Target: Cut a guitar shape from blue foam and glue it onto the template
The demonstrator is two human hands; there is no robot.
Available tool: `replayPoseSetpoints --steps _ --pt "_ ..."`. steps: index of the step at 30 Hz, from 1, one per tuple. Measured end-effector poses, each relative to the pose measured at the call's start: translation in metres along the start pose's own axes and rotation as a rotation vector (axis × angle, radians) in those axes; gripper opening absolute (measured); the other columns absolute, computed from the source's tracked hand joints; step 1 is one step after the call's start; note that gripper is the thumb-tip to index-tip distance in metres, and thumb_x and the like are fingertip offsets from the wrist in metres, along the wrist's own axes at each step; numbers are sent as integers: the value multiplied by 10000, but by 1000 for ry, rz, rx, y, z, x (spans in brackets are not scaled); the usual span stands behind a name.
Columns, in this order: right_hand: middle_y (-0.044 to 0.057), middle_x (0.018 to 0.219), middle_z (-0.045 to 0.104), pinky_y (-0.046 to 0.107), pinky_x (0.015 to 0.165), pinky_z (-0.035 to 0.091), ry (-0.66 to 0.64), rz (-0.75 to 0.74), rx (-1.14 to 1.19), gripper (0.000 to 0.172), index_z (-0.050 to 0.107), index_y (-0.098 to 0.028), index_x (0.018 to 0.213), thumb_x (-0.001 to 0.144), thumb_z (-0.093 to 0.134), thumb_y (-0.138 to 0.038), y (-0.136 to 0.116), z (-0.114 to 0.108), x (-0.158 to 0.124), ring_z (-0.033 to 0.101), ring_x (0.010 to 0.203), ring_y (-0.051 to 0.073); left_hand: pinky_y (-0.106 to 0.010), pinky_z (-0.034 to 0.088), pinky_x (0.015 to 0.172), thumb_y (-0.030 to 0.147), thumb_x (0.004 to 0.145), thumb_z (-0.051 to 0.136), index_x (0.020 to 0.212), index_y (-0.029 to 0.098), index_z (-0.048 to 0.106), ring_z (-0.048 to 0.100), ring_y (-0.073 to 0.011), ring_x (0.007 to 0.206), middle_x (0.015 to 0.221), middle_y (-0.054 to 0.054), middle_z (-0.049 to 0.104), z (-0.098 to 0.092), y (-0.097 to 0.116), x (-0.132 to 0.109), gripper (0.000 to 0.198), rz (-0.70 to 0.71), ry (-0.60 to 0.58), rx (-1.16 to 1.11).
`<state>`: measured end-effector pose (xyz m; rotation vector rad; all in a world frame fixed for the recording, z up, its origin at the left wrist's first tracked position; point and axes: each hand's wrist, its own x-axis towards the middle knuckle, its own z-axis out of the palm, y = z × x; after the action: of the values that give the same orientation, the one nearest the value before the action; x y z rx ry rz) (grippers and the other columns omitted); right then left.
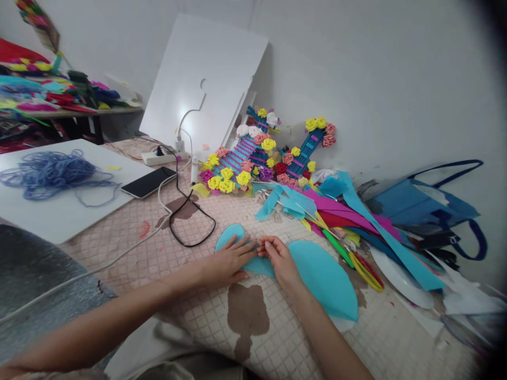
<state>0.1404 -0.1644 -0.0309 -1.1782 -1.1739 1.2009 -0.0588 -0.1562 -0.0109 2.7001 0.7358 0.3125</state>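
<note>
A flat turquoise paper cutout (322,274), with a small rounded lobe at the left and a large one at the right, lies before me on the table. My left hand (234,258) rests flat on its narrower left part, fingers stretched out. My right hand (279,258) is over the middle of the cutout, close to the left fingertips. Its thumb and fingers are pinched together; what they grip, if anything, is too small to make out.
Green and yellow-handled scissors (340,248) and coloured paper strips (368,227) lie right, near a blue bag (428,206). Woven pieces with paper flowers (241,163) stand behind. Left are a black cable (194,245), a phone (148,182) and blue string (55,174).
</note>
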Motion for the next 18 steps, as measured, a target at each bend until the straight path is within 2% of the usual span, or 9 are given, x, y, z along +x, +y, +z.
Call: replayPoseSetpoints --steps 2,5,7,10,14,18 --pt "12 827 636 310 714 498 -5 7 4 301 636 -207 889 780 666 -486 -1 0 -1 612 735 153 -508 271 1134 282 921 512 1422 174 382 222 -285 1438 1534 -145 316 -7 -5 -9 528 -57 125 -47" --pt "14 848 642 313 737 494 -9 14 6 292 640 -203 894 789 668 -474 -2 -1 -1 618 750 151 -455 407 1063 295 961 424 1369 186 439 437 -261 1327 1443 -150 454 -16 -14 -29 423 -244 388 -76" --pt "14 848 643 315 748 495 -9 14 5 296 639 -200 888 786 672 -476 -2 -1 -1 620 752 150 -449 459 1010 309 957 428 1343 180 463 539 -263 1218 1331 -146 552 -18 -18 -40 409 -335 464 -70" --pt "12 840 640 319 748 501 -8 11 1 313 635 -197 889 778 675 -487 -1 -1 -1 622 746 151 -443 492 961 292 934 469 1308 183 495 582 -265 1141 1226 -124 612 -17 -19 -46 390 -356 492 -64" --pt "17 849 639 330 750 514 -9 3 -17 318 627 -199 902 786 654 -493 0 -1 2 631 763 162 -422 482 973 239 932 479 1266 182 532 571 -243 1151 1233 -111 615 -10 -5 -29 343 -242 531 -111" --pt "22 866 646 345 775 526 -22 -10 -63 269 606 -214 920 822 603 -465 2 -1 0 642 786 172 -354 476 973 131 916 484 1184 202 593 580 -202 1133 1195 -69 648 -7 16 -5 298 -43 384 -185"
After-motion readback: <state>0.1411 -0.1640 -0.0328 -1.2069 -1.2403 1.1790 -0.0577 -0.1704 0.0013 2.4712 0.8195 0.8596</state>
